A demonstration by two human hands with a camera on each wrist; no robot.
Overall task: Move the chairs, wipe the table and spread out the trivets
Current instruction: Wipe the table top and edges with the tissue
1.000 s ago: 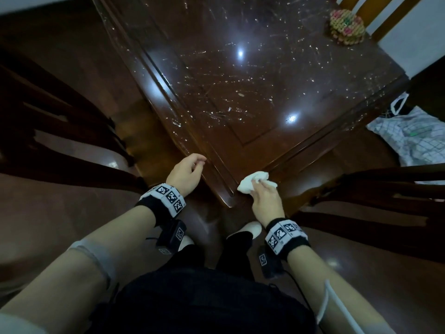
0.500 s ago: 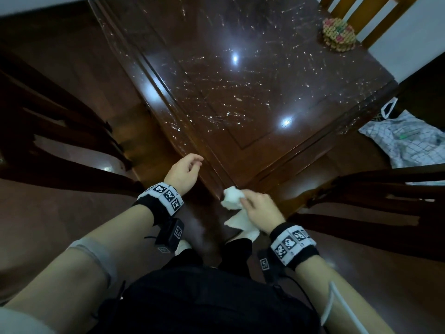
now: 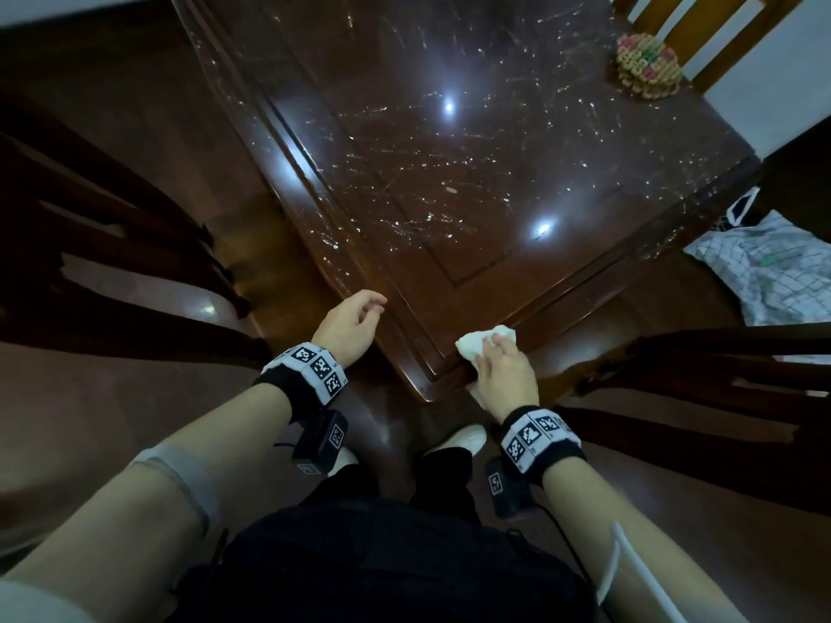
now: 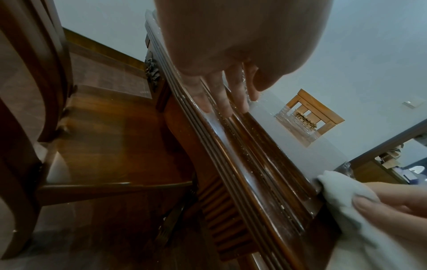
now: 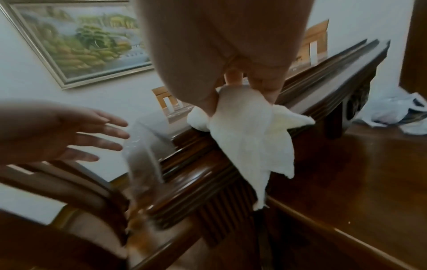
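The dark wooden table (image 3: 449,245), its top scratched and speckled, fills the head view. A white cloth (image 3: 483,341) lies on its near corner, and my right hand (image 3: 499,366) grips it there. In the right wrist view the cloth (image 5: 249,135) is pinched under my fingers and hangs over the moulded table edge (image 5: 323,73). My left hand (image 3: 371,305) hovers at the table's left edge, fingers (image 4: 221,96) straight, holding nothing. A stack of woven trivets (image 3: 647,67) sits at the far right corner. Dark chairs stand to the left (image 3: 112,263) and to the right (image 3: 719,375).
A light wooden chair (image 3: 701,29) stands behind the trivets against the wall. A white plastic bag (image 3: 773,272) lies on the floor right of the table. A framed painting (image 5: 87,40) hangs on the wall. My legs and feet are under the near corner.
My right hand dropped below the corner with the cloth, then came back up onto the corner. My left hand stayed by the left edge and its fingers opened a little.
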